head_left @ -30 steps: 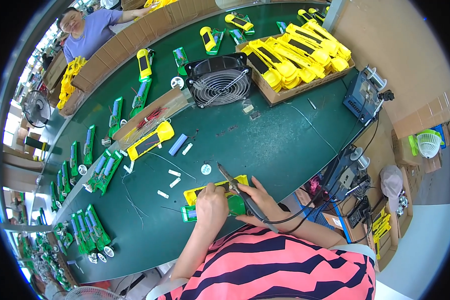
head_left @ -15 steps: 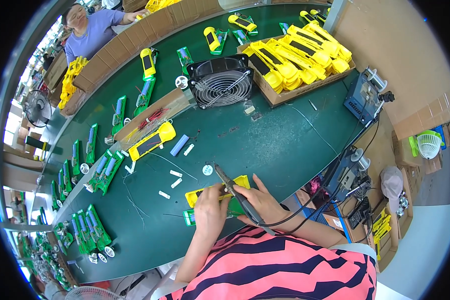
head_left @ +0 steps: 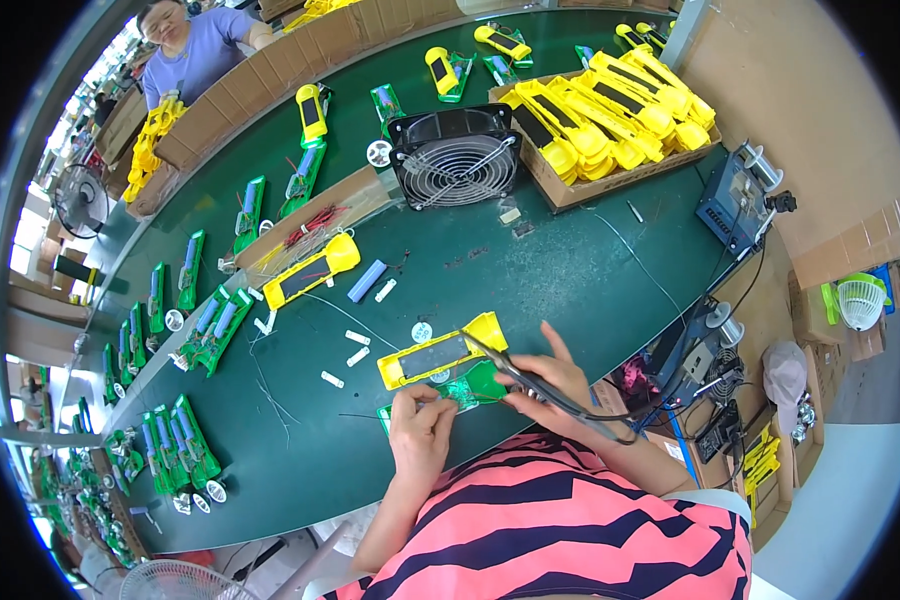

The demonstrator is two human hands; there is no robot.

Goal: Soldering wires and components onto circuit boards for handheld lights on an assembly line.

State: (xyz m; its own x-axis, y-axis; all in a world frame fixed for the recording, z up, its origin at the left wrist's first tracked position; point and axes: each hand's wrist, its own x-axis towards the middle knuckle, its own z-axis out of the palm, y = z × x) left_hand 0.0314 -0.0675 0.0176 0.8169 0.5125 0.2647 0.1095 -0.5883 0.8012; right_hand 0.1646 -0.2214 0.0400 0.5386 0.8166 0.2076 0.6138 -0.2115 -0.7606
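My right hand (head_left: 558, 388) is closed round a soldering iron (head_left: 536, 384), its dark tip pointing to the far left over a yellow housing. Its fingers also rest by the wide end of a green housing (head_left: 484, 382). My left hand (head_left: 420, 430) pinches at the left part of that green housing; what its fingertips hold is too small to make out. The yellow housing (head_left: 395, 377), with a black panel set in it, lies on the bench just beyond both hands. A small round white disc (head_left: 422, 332) lies beyond it.
A black fan (head_left: 455, 165) stands at the back beside a carton (head_left: 560, 197) of yellow housings. Soldering stations (head_left: 735, 205) stand at the right. Green housings with blue cells (head_left: 210, 330) line the left. A blue cell (head_left: 367, 281) and white connectors (head_left: 357, 356) lie mid-bench. A co-worker (head_left: 195, 55) sits beyond.
My hands have come off the yellow housing toward me, onto the green one, and the yellow housing now lies uncovered. The soldering iron has moved right and tilted lower. The view has shifted slightly.
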